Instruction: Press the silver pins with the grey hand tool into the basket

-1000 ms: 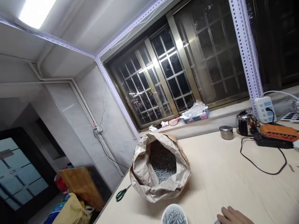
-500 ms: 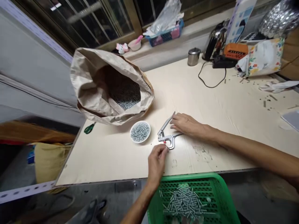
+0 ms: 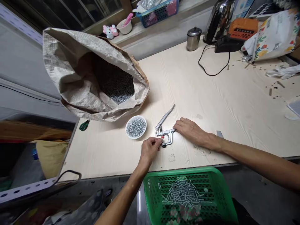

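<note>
A pair of grey metal snap pliers (image 3: 170, 136) lies on the table, its upper handle raised away from the lower one. A spring and a small red part show at its jaw. My right hand (image 3: 189, 130) is closed around the end of the lower handle. At the jaw, my left hand (image 3: 150, 151) has thumb and fingertips pinched together; whatever is between them is too small to make out. Left of the pliers stands a white bowl (image 3: 127, 132) filled with small silvery metal pieces, which look like screws or springs.
Behind the bowl leans a large open sack (image 3: 77, 97) with many metal pieces inside. A green basket (image 3: 225, 193) holding similar pieces sits below the table's front edge. Green-handled scissors (image 3: 84, 125), a metal canister (image 3: 193, 40) and a black cable (image 3: 207, 73) are farther off.
My right hand's fingers have moved away from beside the upper handle and now sit at the lower handle. My left hand stays pinched at the jaw. The view has shifted.
</note>
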A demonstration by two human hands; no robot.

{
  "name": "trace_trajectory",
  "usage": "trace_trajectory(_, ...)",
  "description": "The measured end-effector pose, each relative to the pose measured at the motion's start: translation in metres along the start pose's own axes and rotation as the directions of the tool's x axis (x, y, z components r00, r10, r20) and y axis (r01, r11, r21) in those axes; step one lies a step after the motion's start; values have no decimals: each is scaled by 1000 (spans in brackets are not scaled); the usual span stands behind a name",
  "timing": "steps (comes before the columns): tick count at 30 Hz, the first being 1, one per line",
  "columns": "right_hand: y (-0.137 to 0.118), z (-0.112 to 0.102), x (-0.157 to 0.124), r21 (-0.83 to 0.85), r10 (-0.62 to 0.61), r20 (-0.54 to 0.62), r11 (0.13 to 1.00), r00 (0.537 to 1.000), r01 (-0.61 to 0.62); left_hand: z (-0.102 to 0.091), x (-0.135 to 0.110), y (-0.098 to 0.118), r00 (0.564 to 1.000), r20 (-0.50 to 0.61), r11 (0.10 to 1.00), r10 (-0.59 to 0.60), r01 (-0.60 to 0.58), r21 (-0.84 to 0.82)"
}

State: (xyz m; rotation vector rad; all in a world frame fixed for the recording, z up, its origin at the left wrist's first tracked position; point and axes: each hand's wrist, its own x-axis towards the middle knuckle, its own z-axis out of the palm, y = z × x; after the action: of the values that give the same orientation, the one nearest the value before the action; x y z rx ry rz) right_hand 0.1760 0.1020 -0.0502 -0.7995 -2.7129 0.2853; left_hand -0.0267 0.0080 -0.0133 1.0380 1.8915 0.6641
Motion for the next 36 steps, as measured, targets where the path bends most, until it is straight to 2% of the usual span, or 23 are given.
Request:
trace_trajectory(5,-3,-1,-2,-12,-7,-36,1000,999,7,-3,6,3,995,97,994,-16,6,106)
trace_trajectory(11,-5,-1,-1,-24,13,-28,1000,1000,-14,-12,16,16,949,297,991,-107,79,106)
trace_trajectory(15,-6,1,-3,-22,11,-44,1000,999,-12,-17,18,21,928,357,984,-106,45,174)
trace_trajectory(20,-8,3,-4,-24,12,-36,1000,999,-13,-17,18,20,917,378,975,-127,45,218)
trace_trajectory(25,-7,-9,-2,24,46,54,999,997,-47,-14,18,19,922,351,977,-165,103,187)
trace_trajectory(27,-1,-16,0,91,24,88,995,996,-32,-14,17,19,923,344,975,-175,114,190)
trace_trajectory(30,16,-21,9,146,-40,78,989,996,28,-14,18,18,925,341,974,-166,99,205)
trace_trajectory(36,40,-20,36,44,-126,179,992,976,120,-13,18,19,930,331,973,-159,91,212)
